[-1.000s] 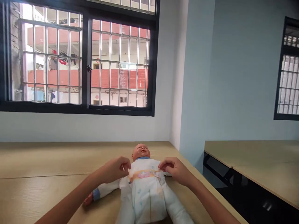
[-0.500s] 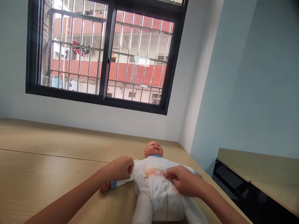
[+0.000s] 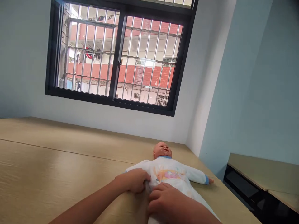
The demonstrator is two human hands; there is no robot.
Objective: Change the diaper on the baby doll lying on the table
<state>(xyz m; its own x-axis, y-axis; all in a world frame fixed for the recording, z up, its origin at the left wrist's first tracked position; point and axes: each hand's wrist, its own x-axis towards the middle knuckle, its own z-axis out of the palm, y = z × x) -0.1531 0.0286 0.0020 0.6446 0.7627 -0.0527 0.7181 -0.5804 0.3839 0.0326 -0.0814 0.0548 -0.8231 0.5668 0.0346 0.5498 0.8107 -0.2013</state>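
Doll (image 3: 171, 174) face-up on table (image 3: 70, 171), 5 o'clock from window (image 3: 120, 59). Long axis: head near 12, legs near 5. Left hand (image 3: 137, 180) at doll's 8-o'clock side, fingers curled; right hand (image 3: 164, 199) at 6, fingers bent over lower body. Cannot tell either grip.

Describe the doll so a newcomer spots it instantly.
Find the black-framed window, then drop to the tan table below it. Near that table's right edge, the doll lies face up, the left hand and right hand at its white outfit. Its bald head and blue collar set it apart from both bare hands.
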